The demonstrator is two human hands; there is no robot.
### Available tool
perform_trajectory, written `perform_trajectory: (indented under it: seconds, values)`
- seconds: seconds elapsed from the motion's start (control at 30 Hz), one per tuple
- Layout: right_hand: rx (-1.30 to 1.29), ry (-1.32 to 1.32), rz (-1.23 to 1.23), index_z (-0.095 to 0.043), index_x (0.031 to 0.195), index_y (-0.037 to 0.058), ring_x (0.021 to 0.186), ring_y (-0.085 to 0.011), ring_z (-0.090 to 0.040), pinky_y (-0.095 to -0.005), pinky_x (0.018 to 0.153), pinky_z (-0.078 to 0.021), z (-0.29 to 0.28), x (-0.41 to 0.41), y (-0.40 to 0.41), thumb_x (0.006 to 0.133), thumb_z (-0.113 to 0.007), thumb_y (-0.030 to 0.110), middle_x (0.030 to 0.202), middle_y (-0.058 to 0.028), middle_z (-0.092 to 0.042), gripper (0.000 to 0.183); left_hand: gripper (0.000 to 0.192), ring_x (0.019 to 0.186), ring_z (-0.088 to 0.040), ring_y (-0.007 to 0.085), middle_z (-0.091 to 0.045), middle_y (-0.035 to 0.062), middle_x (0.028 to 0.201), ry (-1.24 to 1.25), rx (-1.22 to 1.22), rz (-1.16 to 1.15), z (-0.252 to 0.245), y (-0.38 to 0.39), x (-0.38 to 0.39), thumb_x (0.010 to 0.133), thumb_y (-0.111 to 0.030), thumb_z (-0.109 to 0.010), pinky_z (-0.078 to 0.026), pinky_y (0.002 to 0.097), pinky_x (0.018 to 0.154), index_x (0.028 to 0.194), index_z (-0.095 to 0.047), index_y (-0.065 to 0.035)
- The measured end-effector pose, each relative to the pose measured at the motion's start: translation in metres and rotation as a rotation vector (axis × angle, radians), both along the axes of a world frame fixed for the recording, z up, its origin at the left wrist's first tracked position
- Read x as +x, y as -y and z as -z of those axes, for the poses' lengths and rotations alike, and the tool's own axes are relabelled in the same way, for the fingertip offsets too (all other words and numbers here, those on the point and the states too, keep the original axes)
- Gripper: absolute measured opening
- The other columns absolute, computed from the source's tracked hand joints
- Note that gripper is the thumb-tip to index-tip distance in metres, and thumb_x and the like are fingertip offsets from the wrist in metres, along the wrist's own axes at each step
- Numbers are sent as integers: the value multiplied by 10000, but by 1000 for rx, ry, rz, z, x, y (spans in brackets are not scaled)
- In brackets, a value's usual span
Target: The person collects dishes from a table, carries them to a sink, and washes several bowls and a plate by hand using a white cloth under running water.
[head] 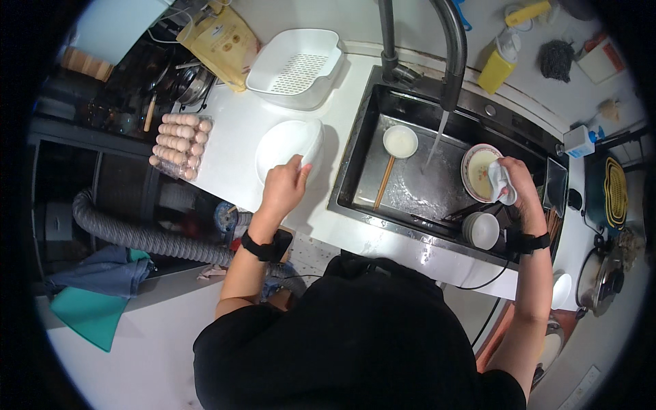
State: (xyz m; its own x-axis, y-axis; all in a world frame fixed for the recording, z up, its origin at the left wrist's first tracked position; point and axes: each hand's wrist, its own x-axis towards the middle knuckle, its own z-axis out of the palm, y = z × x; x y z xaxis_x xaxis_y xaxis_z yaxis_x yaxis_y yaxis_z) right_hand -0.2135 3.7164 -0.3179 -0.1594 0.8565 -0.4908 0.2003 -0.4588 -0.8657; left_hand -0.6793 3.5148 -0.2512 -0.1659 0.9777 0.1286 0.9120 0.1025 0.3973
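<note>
My left hand (284,187) is at the near rim of a white bowl (282,143) on the counter, thumb and fingers pinching it. Whether a second white piece is stacked there cannot be made out. Over the sink, my right hand (518,179) grips a white cloth (497,177) against a bowl with a red-patterned rim (467,171). Water (437,136) runs from the black faucet (453,66) into the dark sink (410,179). A small white bowl (400,141) rests there beside wooden chopsticks (385,182). Stacked white bowls (482,230) sit at the sink's near right.
A white drain basket (297,66) stands behind the white bowl. Eggs in a clear carton (182,143) lie at the counter's left edge, near a yellow pouch (225,48). A yellow bottle (497,64) is behind the sink. A lidded pot (597,284) stands at right.
</note>
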Motion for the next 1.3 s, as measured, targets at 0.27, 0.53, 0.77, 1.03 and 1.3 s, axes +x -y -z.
perform_trajectory:
  seconds: [0.27,0.53,0.77,1.03,1.3]
  values:
    - [73,-1,-120,-632,831,21,418,-106,-503,-240,325,-341,-18,-15,-43,903,-597,182,619,-22,-584,180,193,542,-616,388,-590,191,569,-158,-32,1,52,6,4,952,-199,-553,-485,469,507,875,-548,-22]
    - [24,90,-189,-653,935,28,479,-90,-524,-231,351,-362,7,-23,-81,885,-564,120,707,-22,-620,138,307,861,-661,369,-674,204,900,-153,-64,7,49,-20,7,852,-233,-683,-525,467,713,1061,-606,-22]
    - [219,723,-158,-689,903,-44,808,-354,-684,-435,734,-527,191,98,-102,809,-605,268,857,-242,-689,337,344,792,-685,327,-701,155,899,118,59,243,-11,-169,76,878,-260,-670,-533,409,683,1110,-605,-15]
    - [-141,1042,-87,-701,1077,27,1094,-394,-621,-437,937,-501,263,123,-56,810,-615,282,1151,-247,-642,379,346,741,-658,383,-674,196,781,-58,-12,287,60,-281,112,904,-347,-630,-512,449,663,956,-622,-5]
    - [-191,981,-25,-593,1236,17,1158,-393,-585,-464,970,-480,279,138,-59,885,-538,353,1264,-238,-593,489,279,661,-629,402,-617,211,670,-335,74,399,78,-330,140,953,-276,-530,-494,510,578,830,-617,-41]
